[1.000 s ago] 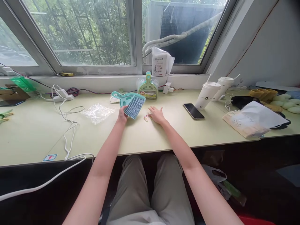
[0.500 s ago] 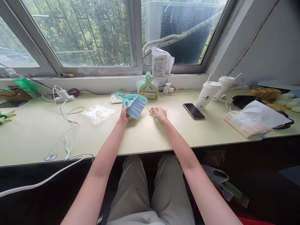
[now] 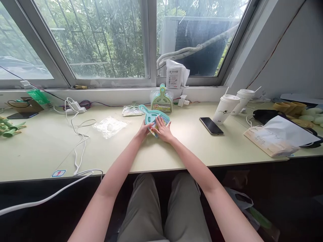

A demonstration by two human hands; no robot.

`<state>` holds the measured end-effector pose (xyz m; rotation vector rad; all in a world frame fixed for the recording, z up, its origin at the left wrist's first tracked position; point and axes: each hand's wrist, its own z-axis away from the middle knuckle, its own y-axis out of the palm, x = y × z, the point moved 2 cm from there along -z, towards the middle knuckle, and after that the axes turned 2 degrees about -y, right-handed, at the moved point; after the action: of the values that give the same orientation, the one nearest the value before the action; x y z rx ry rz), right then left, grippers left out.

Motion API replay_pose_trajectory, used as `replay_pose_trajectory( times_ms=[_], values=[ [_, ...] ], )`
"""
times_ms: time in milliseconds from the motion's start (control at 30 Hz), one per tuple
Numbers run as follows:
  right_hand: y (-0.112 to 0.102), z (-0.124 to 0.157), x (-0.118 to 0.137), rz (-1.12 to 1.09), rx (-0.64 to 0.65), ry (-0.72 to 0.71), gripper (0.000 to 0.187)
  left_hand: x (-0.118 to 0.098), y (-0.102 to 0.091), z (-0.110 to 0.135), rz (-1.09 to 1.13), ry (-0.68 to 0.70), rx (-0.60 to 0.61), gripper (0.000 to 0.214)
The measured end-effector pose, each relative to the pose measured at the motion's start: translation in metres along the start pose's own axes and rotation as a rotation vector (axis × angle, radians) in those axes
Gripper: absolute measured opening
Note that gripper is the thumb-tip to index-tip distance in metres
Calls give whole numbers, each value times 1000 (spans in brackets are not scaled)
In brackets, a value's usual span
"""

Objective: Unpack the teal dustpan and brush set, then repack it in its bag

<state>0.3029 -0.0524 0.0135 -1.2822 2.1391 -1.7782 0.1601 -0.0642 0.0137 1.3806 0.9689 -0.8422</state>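
Note:
A small teal dustpan with a blue-bristled brush (image 3: 149, 115) lies on the pale green desk (image 3: 176, 148), near the window side. My left hand (image 3: 143, 129) is closed on its near left edge. My right hand (image 3: 163, 130) rests on the bristles, fingers reaching forward over them. At its thumb it pinches a small colourful paper label (image 3: 152, 128) against the brush. The two hands touch each other at the brush.
A green dustpan set in a clear bag (image 3: 162, 101) stands just behind. A black phone (image 3: 211, 126) and two white lidded cups (image 3: 225, 109) are to the right, then a white paper bag (image 3: 277, 136). A clear plastic wrapper (image 3: 110, 125) and white cables (image 3: 77, 141) lie left.
My right hand picked the small label off the desk and moved left onto the brush. My left hand lowered the teal brush and dustpan towards the desk. The view shifted slightly.

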Motion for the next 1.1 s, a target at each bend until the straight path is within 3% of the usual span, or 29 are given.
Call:
replay_pose_trajectory(
  times_ms=[267,367,433,567,667,1100],
  values=[
    [-7,-7,-12,-143,-117,91,69,1,-2,-1,-7,28,-6,77],
    [-10,-7,-15,-489,-312,247,81,0,-2,-2,-2,54,-48,80],
    [-10,-7,-17,-754,-366,338,85,0,-2,-3,-1,74,-81,80],
    [-4,-8,-18,-1039,-246,373,51,-1,-3,-3,-9,96,-89,76],
    [-2,-8,-19,-1191,-250,399,36,-3,-3,-1,-21,65,-28,68],
    [-10,-6,-22,-1431,-323,428,25,-13,-5,-1,-140,77,157,70]
  ],
)
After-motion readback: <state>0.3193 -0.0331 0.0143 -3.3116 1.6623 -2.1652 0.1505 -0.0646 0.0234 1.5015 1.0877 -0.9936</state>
